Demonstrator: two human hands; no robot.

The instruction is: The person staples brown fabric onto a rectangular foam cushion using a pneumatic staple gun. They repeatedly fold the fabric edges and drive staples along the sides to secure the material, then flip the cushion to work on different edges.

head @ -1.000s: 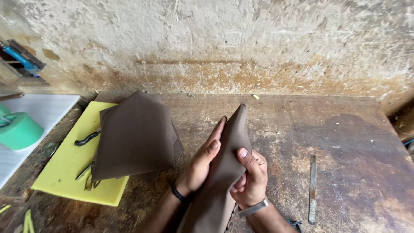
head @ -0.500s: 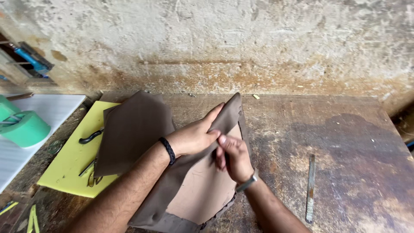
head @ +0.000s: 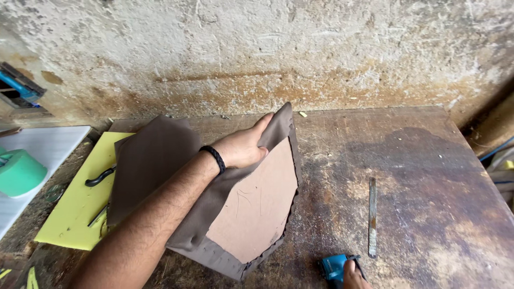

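Bare forearms, no sleeves; black braided wristband (head: 214,159) on left wrist.

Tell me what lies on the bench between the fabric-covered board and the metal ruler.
Nothing: in the head view, only bare, stained wooden bench separates the fabric-covered board from the metal ruler.
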